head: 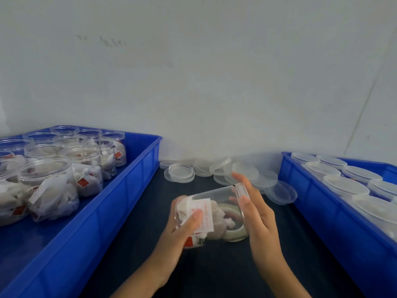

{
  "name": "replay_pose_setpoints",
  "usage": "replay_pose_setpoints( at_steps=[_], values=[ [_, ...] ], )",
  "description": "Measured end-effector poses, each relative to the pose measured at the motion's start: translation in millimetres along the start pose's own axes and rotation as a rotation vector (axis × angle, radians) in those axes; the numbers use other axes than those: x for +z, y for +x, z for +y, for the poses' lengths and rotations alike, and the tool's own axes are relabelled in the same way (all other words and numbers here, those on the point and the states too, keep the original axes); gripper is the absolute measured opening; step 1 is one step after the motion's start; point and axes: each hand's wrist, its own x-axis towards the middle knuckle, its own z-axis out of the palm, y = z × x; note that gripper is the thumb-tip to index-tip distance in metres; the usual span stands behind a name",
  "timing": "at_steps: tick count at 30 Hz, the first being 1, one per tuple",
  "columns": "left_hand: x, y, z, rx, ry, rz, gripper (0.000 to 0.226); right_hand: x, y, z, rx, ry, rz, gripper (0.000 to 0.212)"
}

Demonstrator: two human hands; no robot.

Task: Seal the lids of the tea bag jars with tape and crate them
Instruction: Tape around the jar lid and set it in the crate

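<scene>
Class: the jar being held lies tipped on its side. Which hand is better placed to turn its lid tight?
The right hand: its fingers already wrap the lid, while the left hand grips the jar body, steadying it.

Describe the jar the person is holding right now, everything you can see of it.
The jar is clear plastic, round and wide-mouthed, tipped on its side above the dark tabletop, its mouth toward the right. White tea bags with red-printed tags fill it. The left hand grips its base end, fingers curled round the wall. The right hand holds a clear lid at the mouth; whether it is seated is unclear. No tape shows on it. It sits between the two blue crates.
</scene>
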Motion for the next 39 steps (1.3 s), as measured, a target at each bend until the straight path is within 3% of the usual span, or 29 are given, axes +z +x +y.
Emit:
replay_pose_setpoints(
  at_steps=[3,5,6,8,12,14,17,19,24,26,28,29,31,32,33,34,36,37,39],
  values=[
    [-2.4,-1.5,1.0,0.251,0.255,-0.017,0.066,3.7,1.9,-2.3,0.399,0.194,0.023,0.026],
    [-3.8,-1.6,2.4,0.285,0.294,0.013,0.069,0.8,5.2,-4.0,0.594,0.290,-0.019,0.032],
    [-3.7,-1.0,2.8,0.258,0.255,0.030,0.069,-2.2,5.4,-4.1,0.578,0.272,-0.046,0.042],
    [-3.2,1.6,1.6,0.142,0.103,0.061,0.067,-6.1,1.6,-4.0,0.319,0.132,-0.129,0.055],
    [-4.1,2.7,-1.3,-0.176,-0.188,0.002,0.055,-6.7,-3.3,7.3,-0.053,-0.100,-0.231,0.055],
    [-2.6,1.0,-3.3,-0.170,-0.173,0.003,0.054,-3.3,-3.4,15.2,-0.042,-0.126,-0.159,0.048],
    [-3.3,0.9,-2.2,0.023,0.084,0.038,0.063,-1.6,-3.9,9.7,0.306,0.057,-0.095,0.035],
    [-4.1,2.0,-2.5,0.076,0.137,0.035,0.064,-0.4,11.7,8.9,0.443,0.145,-0.124,0.044],
    [-4.3,2.9,-5.9,-0.099,-0.156,0.027,0.064,-27.3,13.7,14.0,-0.010,-0.058,-0.284,0.052],
    [-4.8,2.1,-5.4,-0.089,-0.151,0.028,0.056,-14.6,10.0,8.8,0.119,-0.103,-0.287,0.063],
    [-4.6,1.9,-3.2,-0.008,-0.040,0.065,0.054,-15.6,1.5,6.1,0.202,-0.038,-0.261,0.055],
    [-4.2,2.0,-2.1,0.029,0.019,0.073,0.057,-16.6,2.1,3.3,0.229,0.001,-0.258,0.060],
    [-3.7,2.4,-3.6,0.053,0.064,0.070,0.063,-18.4,7.3,-3.3,0.254,-0.021,-0.346,0.120],
    [-3.9,2.9,-4.8,0.026,0.026,0.068,0.062,-20.6,9.0,-4.4,0.237,-0.081,-0.314,0.150],
    [-3.9,3.2,-5.3,-0.013,-0.036,0.063,0.060,-19.1,12.8,-4.7,0.214,-0.101,-0.261,0.158],
    [-4.1,3.1,-6.1,-0.047,-0.096,0.056,0.060,-15.4,15.7,-2.5,0.184,-0.101,-0.256,0.140],
    [-4.3,2.4,-6.5,-0.057,-0.132,0.061,0.061,-9.0,7.8,-4.4,0.210,-0.075,-0.267,0.075],
    [-4.1,2.0,-5.6,-0.038,-0.114,0.078,0.063,-12.8,2.1,-1.5,0.222,-0.048,-0.260,0.058],
    [-5.7,3.0,-3.3,0.011,-0.054,0.122,0.071,-16.8,1.5,4.1,0.229,-0.031,-0.226,0.053]
  ],
)
